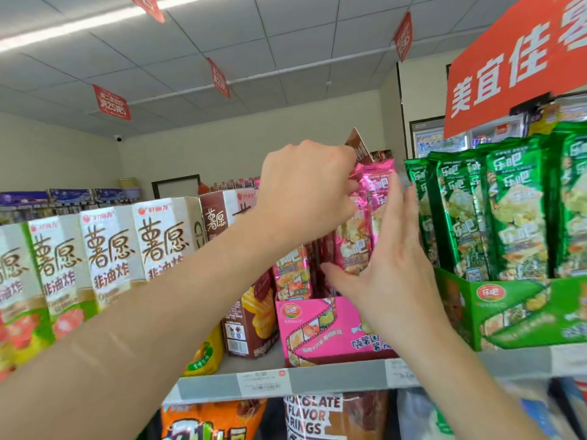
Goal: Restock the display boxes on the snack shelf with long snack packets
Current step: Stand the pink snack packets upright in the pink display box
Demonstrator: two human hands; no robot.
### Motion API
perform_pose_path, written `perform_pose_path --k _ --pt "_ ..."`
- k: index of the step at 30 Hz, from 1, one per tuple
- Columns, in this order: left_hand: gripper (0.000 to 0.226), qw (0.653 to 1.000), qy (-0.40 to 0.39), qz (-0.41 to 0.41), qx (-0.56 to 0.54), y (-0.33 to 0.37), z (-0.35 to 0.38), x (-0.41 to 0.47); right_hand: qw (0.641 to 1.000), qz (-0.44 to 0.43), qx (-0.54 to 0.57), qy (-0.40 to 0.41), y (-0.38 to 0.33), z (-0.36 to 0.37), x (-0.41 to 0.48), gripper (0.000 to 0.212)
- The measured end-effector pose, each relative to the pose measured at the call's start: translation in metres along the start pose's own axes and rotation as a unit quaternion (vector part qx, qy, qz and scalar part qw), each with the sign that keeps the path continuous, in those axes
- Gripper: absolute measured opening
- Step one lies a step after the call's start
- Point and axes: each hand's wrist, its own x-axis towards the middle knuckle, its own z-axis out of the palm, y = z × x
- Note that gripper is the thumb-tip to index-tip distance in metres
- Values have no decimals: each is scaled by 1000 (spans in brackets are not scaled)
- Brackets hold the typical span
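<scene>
A pink display box (320, 328) stands on the top shelf with long pink snack packets (352, 242) upright in it. My left hand (305, 192) is closed on the top of the pink packets, above the box. My right hand (390, 265) is flat with fingers apart, pressed against the right side of the same packets, its thumb at their lower front. Another pink packet (290, 271) stands lower at the box's left. To the right, a green display box (508, 309) is full of long green packets (508, 211).
White-and-green snack cartons (108, 249) line the shelf to the left, with a brown carton (247, 322) beside the pink box. The grey shelf edge (333, 381) carries price labels. Bagged snacks (311, 417) sit on the shelf below. A red sign (514, 61) hangs at upper right.
</scene>
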Motion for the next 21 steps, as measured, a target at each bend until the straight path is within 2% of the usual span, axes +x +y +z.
perform_pose_path --k 2,6,10,14,17,21 --pt "23 1000 -12 11 -2 0 -2 4 1000 -9 3 7 4 0 1 127" --pt "34 993 -68 96 -11 -7 -11 9 1000 -17 16 11 11 -4 4 125" --pt "46 990 -114 64 -49 -28 -21 6 999 -23 21 7 15 -5 1 122" --pt "67 988 -154 32 -6 -48 -25 -9 1000 -8 20 0 17 -3 -6 117" --pt "58 986 -165 7 -15 -53 -22 -22 1000 -9 -6 15 13 -3 -11 113" --pt "45 981 -169 -18 -92 -63 -26 -27 998 -14 -46 39 8 -3 -15 110"
